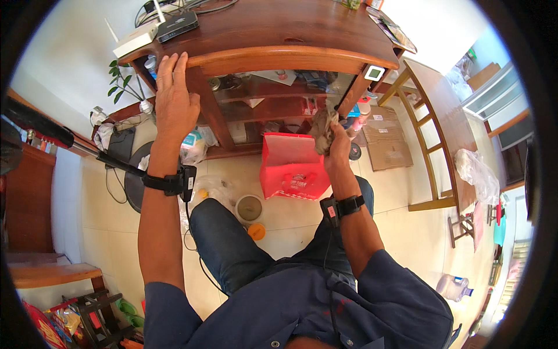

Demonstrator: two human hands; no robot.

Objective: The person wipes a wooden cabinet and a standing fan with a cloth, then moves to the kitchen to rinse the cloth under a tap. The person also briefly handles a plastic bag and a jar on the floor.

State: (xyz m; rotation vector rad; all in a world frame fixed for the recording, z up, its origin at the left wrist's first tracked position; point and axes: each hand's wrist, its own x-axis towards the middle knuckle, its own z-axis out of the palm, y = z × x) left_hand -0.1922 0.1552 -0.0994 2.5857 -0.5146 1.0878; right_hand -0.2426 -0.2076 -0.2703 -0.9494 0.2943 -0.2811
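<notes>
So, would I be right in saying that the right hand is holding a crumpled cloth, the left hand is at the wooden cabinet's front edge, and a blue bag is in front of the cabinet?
Not quite: the bag is red, not blue, as the head view shows. The rest is right.

Single view: head-worn wide fisheye, left of a pair. Faces down and forward over shirt [250,320] and knees [218,224], both near; left hand [176,104] and right hand [339,144] farther out, cabinet [273,32] across top.
</notes>
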